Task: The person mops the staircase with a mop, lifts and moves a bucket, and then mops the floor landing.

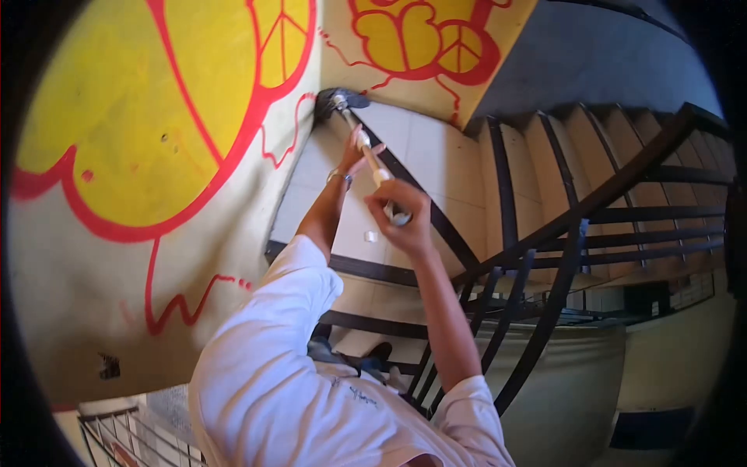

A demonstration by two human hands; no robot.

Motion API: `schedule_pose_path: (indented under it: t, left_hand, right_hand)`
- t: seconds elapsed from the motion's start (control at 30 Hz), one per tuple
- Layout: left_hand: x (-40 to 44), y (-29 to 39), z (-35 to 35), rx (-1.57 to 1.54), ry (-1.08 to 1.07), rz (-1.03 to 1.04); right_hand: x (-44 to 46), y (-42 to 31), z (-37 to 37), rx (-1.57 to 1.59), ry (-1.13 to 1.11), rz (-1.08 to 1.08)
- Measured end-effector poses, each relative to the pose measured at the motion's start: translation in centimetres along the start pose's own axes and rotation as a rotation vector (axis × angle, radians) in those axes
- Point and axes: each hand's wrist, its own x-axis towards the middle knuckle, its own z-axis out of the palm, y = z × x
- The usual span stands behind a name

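Note:
Both of my hands are on the pole of a mop (355,123). Its dark grey head (331,103) lies on the tiled landing, up in the corner where the two painted walls meet. My left hand (356,152) holds the pole lower down, nearer the mop head, with a finger sticking out to the side. Around the pole's top end my right hand (405,208) is closed, and the pole tip shows below the fist. A small white scrap (371,236) lies on the tiles below my hands.
Dark-edged stairs (537,163) rise to the right, behind a dark railing (607,194). More steps (373,323) go down towards my feet. A wall with yellow and red graffiti (156,117) stands close on the left. Another railing (140,436) shows at lower left.

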Motion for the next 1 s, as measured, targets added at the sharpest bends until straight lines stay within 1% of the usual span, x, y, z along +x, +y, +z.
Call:
schedule_pose_path:
  t: [0.07,0.1,0.13,0.17,0.2,0.27,0.33,0.4,0.47,0.53,0.57,0.6,0.67,0.7,0.73,0.77,0.8,0.83,0.87,0.93,1.0]
  left_hand:
    - [1.1,-1.7,1.3,0.131,-0.159,0.046]
    - [3.0,-5.6,3.1,-0.151,-0.209,-0.023]
    - [4.1,-9.0,4.9,-0.432,-0.258,-0.106]
    - [3.3,-7.7,6.4,-0.449,-0.241,-0.056]
    - [1.6,-5.8,7.6,-0.187,-0.106,0.204]
    - [-2.4,2.6,7.8,0.125,0.058,0.292]
    - [-4.3,4.4,9.1,0.092,0.093,0.247]
    - [-5.7,5.5,10.1,0.016,0.061,0.253]
    - [-6.6,6.3,11.4,0.027,0.028,0.242]
    - [-7.0,7.3,12.7,0.057,-0.046,0.304]
    - [-7.1,7.9,13.5,0.0,-0.109,0.289]
    - [-7.2,8.2,14.3,-0.007,-0.111,0.29]
    - [-7.4,8.9,16.3,0.01,-0.288,0.283]
    - [-7.3,7.9,18.0,0.017,-0.295,0.348]
    - [-6.7,5.5,20.2,0.002,-0.302,0.344]
    - [-6.0,2.9,22.7,-0.369,-0.478,0.047]
    - [-6.0,1.8,24.8,-0.737,-0.646,-0.262]
    - [-6.7,2.5,25.1,-0.071,-0.543,0.349]
    - [-7.1,3.4,25.6,0.037,-0.536,0.414]
    - [-8.6,4.9,26.8,0.002,-0.47,0.567]
    - [-9.9,6.8,27.5,-0.058,-0.676,0.478]
  right_hand:
    - [-1.2,0.5,-1.7,-0.092,0.013,0.063]
    - [-1.6,0.4,-2.6,-0.09,0.063,0.154]
    - [-1.8,0.4,-3.5,-0.099,0.156,0.055]
    - [-1.8,0.2,-4.7,-0.135,0.161,0.007]
    - [-1.8,-0.3,-5.9,-0.164,0.161,-0.035]
    - [-2.7,-1.4,-7.9,-0.189,0.127,0.001]
    - [-3.6,-2.7,-8.3,-0.212,0.107,0.032]
    - [-4.4,-3.9,-8.7,-0.193,0.12,0.009]
    - [-5.4,-4.5,-8.8,-0.204,0.164,0.035]
    - [-5.6,-5.6,-9.1,-0.259,0.262,0.036]
    - [-5.8,-5.8,-9.3,-0.265,0.265,0.035]
    - [-5.9,-6.1,-9.5,-0.297,0.289,0.035]
    - [-6.3,-6.4,-9.9,-0.344,0.311,0.036]
    - [-6.8,-6.2,-9.8,-0.389,0.343,0.067]
    - [-7.4,-6.0,-9.9,-0.438,0.375,0.099]
    - [-8.1,-5.3,-9.9,-0.457,0.415,0.106]
    - [-9.1,-4.5,-10.0,-0.48,0.417,0.109]
    - [-9.9,-3.8,-10.4,-0.484,0.408,0.118]
    - [-10.6,-3.4,-11.0,-0.487,0.397,0.125]
    - [-11.5,-4.2,-11.9,-0.477,0.425,0.164]
    - [-12.0,-5.7,-12.5,-0.595,0.567,0.108]
